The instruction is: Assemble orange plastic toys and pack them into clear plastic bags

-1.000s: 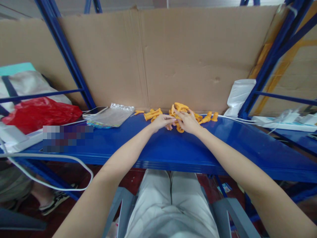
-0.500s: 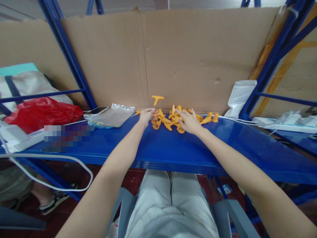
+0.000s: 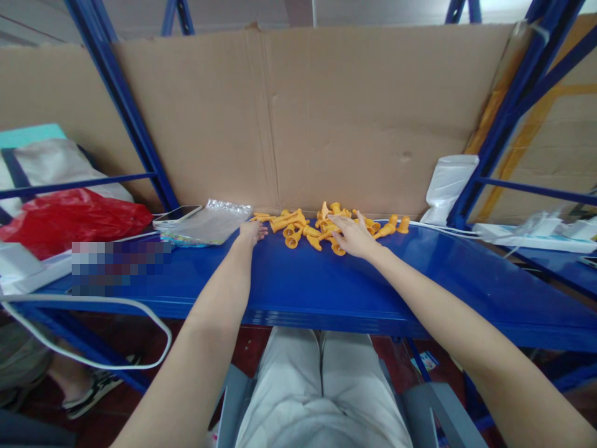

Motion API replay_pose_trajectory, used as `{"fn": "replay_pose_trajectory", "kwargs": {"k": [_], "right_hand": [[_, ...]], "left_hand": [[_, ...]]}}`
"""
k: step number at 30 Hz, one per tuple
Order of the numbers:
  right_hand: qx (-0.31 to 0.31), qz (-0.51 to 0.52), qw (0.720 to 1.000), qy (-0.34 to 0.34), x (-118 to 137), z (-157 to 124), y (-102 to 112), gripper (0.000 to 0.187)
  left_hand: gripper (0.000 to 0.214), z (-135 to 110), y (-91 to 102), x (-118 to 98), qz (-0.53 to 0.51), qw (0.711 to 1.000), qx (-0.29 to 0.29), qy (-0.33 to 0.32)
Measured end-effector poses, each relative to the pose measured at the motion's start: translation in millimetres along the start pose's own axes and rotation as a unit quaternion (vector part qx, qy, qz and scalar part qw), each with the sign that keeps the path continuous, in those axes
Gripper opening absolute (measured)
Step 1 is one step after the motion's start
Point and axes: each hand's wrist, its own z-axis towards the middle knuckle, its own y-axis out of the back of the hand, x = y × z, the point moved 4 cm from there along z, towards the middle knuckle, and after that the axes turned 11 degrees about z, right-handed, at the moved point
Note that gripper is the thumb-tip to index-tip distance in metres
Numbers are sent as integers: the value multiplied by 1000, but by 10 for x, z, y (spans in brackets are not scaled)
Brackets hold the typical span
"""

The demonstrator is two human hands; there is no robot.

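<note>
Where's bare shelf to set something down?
Free: the blue shelf front strip, between both forearms, and right of the right hand up to the white cable. Crowded: orange parts along the cardboard, clear bags by the left hand.

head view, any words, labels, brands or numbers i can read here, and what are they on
No text can be read anywhere in this view.
Clear plastic bags: a colourful strip at the front edge, too small to read.
Pixelated patch on the blue shelf: blurred out, unreadable.
Cardboard backing: plain, no print.
Orange plastic pieces, phone, white pouch: no markings visible.
</note>
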Motion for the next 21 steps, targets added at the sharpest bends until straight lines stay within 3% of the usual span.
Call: {"fn": "replay_pose_trajectory", "kwargs": {"k": [13, 21], "right_hand": [[9, 14, 1000, -2, 25, -4, 9, 48], [20, 9, 1000, -10, 27, -16, 25, 48]], "left_hand": [[20, -7, 14, -36, 0, 1000, 14, 1], [28, 114, 33, -93, 8, 999, -2, 48]]}}
